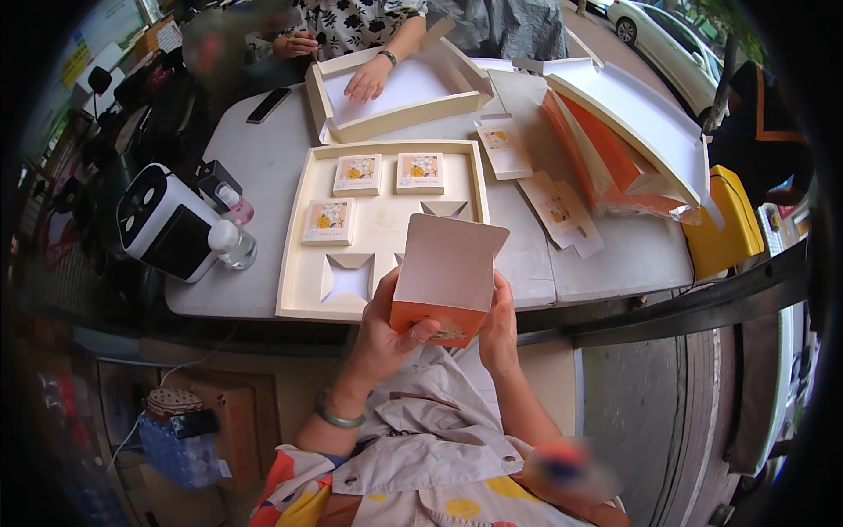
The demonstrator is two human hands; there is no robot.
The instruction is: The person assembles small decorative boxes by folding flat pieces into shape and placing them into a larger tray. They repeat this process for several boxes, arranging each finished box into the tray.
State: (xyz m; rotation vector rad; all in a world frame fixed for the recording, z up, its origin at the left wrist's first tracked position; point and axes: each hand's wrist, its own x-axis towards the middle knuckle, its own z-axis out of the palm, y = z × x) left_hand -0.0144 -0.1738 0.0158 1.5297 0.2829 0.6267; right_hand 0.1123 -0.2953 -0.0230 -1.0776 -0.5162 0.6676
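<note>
1. Grey and broad, the bench (615,255) stands outdoors beside a paved strip, with a white car (667,44) parked beyond its far right corner.
2. Both of the person's hands grasp a small orange carton (443,281) with a white inside, held just above the near edge of the bench, its top flap raised and open.
3. Their left hand (382,329) wraps the carton's left side, thumb across the orange front; a green bangle (338,415) sits on that wrist.
4. Their right hand (499,329) clasps the carton's right side, fingers behind it.
5. Just beyond the carton lies a cream insert tray (299,263) with square cut-outs; three small flower-printed boxes (357,174) sit in its far and left slots, while the nearer slots show bare openings.
6. Left of the tray stand a white and black device (162,224) and two small clear bottles (234,242), close together.
7. On the far side another person's hand (369,81) rests flat inside a large open cream box (399,88); a dark phone (268,104) lies to its left.
8. Flat unfolded carton blanks (558,215) lie right of the tray, and large orange and white box lids (615,132) are stacked at the right end, near a yellow container (729,220).
</note>
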